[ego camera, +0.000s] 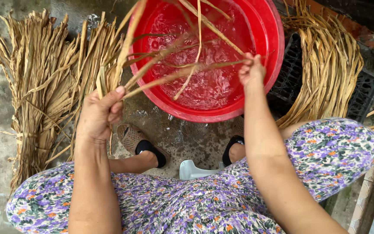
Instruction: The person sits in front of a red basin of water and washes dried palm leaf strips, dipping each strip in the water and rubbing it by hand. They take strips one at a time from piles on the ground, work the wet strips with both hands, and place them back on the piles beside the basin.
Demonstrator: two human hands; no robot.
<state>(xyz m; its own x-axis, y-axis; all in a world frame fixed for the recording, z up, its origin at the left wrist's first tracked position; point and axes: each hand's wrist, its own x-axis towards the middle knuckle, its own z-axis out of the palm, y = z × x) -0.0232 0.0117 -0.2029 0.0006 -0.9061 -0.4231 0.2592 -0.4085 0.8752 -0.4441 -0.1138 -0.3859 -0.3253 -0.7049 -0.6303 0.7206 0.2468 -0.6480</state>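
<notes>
Spanning red basin (pixel 270 52) of water, wet leaf strips (pixel 182 71) run long axis left-right, fanning up over rim. Dry bundle (pixel 35 86) on floor beside left; second bundle (pixel 325 65) on black crate (pixel 369 93) right. Left hand (pixel 100 113) fingers clamped on strip butts outside rim; right hand (pixel 252 69) pinching single strip over water.

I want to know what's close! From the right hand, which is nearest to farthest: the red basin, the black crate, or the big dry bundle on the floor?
From the right hand:
1. Red basin, right under the hand, full of water.
2. Black crate, just past the basin's rim, on the right.
3. Dry leaf bundle, far across on the left floor.
</notes>
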